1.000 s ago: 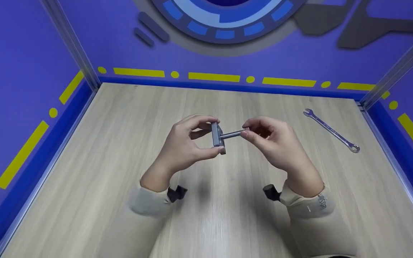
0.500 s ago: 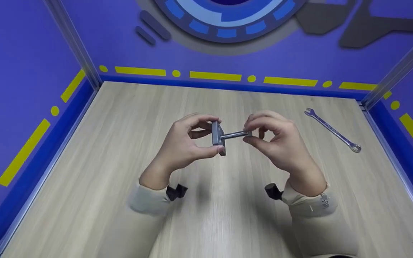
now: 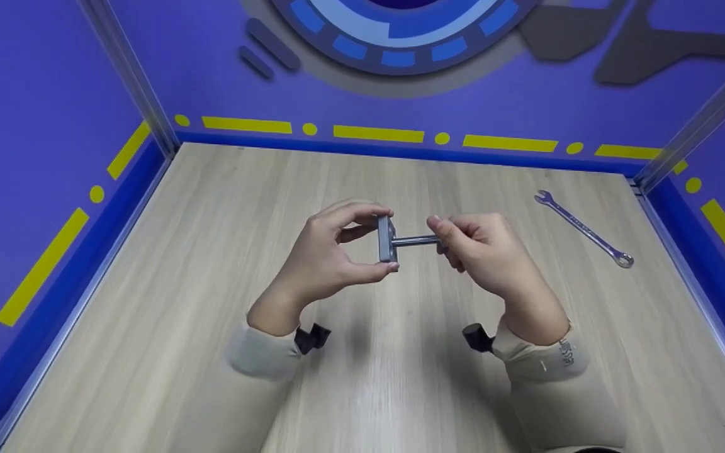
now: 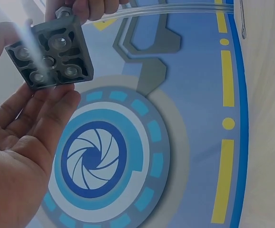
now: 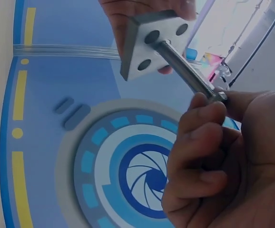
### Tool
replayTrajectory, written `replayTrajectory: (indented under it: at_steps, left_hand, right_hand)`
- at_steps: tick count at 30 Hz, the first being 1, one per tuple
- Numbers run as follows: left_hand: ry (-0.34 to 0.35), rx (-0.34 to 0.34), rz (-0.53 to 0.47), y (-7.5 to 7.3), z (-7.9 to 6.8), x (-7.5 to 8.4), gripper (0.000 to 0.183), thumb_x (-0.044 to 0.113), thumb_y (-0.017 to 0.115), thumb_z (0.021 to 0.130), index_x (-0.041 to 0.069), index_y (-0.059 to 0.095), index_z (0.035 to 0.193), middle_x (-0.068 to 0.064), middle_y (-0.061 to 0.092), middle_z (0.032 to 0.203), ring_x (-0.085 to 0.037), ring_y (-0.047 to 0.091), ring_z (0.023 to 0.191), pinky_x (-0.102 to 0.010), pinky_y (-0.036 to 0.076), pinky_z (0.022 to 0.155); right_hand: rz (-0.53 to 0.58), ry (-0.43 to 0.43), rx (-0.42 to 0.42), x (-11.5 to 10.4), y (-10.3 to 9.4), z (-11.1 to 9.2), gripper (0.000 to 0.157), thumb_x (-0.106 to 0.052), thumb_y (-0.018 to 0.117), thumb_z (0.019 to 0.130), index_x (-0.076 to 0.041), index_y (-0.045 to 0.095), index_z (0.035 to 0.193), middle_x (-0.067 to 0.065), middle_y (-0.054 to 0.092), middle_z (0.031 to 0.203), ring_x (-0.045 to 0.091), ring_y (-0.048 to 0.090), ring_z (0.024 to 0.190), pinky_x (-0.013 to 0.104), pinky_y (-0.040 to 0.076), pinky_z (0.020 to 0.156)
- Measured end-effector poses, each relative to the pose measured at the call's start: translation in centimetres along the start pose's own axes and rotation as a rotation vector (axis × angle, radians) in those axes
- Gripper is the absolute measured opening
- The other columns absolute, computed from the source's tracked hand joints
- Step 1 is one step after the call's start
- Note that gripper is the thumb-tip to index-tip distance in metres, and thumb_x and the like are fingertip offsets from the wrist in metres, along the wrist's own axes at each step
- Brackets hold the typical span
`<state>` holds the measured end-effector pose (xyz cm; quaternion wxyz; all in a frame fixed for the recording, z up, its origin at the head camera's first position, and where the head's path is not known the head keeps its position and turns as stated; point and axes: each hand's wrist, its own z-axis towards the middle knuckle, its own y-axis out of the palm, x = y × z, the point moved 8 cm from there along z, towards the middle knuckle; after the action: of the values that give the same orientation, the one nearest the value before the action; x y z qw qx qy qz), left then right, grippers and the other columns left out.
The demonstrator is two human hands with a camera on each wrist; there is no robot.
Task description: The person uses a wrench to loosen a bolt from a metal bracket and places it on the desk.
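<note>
A square grey plate (image 3: 386, 239) is held up on edge above the table, gripped at its top and bottom edges between the fingers and thumb of my left hand (image 3: 325, 251). From its middle a steel bolt (image 3: 416, 240) sticks out toward the right. My right hand (image 3: 488, 255) pinches the bolt's head end between thumb and curled fingers. In the right wrist view the plate's bolt side (image 5: 152, 42) is smooth, with round holes near the corners, and the hex head (image 5: 218, 97) shows at the fingertips. Ribs and round sockets mark the other side (image 4: 52, 54) in the left wrist view.
A combination wrench (image 3: 583, 228) lies on the wooden table (image 3: 362, 377) at the right. Blue printed panels (image 3: 375, 107) in metal frames stand at the back and both sides.
The right fingers opened off the bolt's head, then closed on it again with the thumb now higher and the fingers lower. The plate has shifted slightly right and turned a little.
</note>
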<state>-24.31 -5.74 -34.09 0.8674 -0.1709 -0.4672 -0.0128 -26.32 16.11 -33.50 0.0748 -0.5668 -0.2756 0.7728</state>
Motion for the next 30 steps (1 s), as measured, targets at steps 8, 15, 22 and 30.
replayTrajectory:
  at_steps: [8,15,22,30]
  left_hand:
    - [-0.052,0.015,-0.016,-0.2,0.1,-0.7,0.061,0.013,0.102,0.082,0.010,0.076,0.138,-0.006,0.076,0.133,-0.018,0.076,0.121,-0.032,0.065,0.117]
    - [-0.098,0.039,-0.056,-0.6,0.1,-1.3,0.060,0.013,0.100,0.083,0.009,0.077,0.138,-0.008,0.074,0.135,-0.021,0.077,0.121,-0.031,0.065,0.116]
    - [-0.113,0.040,-0.089,-0.5,0.1,-1.4,0.060,0.010,0.100,0.083,0.007,0.076,0.138,-0.010,0.074,0.135,-0.021,0.077,0.122,-0.031,0.065,0.115]
    - [-0.078,0.044,-0.089,-0.3,0.0,-0.8,0.062,0.008,0.100,0.080,0.006,0.076,0.137,-0.010,0.075,0.134,-0.021,0.077,0.121,-0.032,0.065,0.116]
  right_hand:
    - [-0.052,-0.075,0.086,-1.3,-0.9,-0.6,0.008,-0.014,0.082,0.106,-0.008,0.085,0.110,0.003,0.074,0.091,0.014,0.063,0.077,0.019,0.053,0.065]
    - [-0.055,-0.252,0.154,-2.2,-1.3,-0.8,0.021,0.004,0.089,0.093,-0.008,0.087,0.110,0.005,0.082,0.109,0.010,0.067,0.083,0.016,0.057,0.069]
    - [-0.033,-0.351,0.155,-2.7,-1.4,-0.9,0.023,0.011,0.090,0.088,-0.004,0.087,0.105,0.011,0.081,0.116,0.008,0.070,0.089,0.014,0.056,0.069]
    - [-0.052,-0.028,0.083,-0.7,-0.9,-0.4,0.022,-0.026,0.076,0.111,-0.006,0.085,0.105,0.005,0.078,0.084,0.013,0.067,0.070,0.022,0.056,0.062]
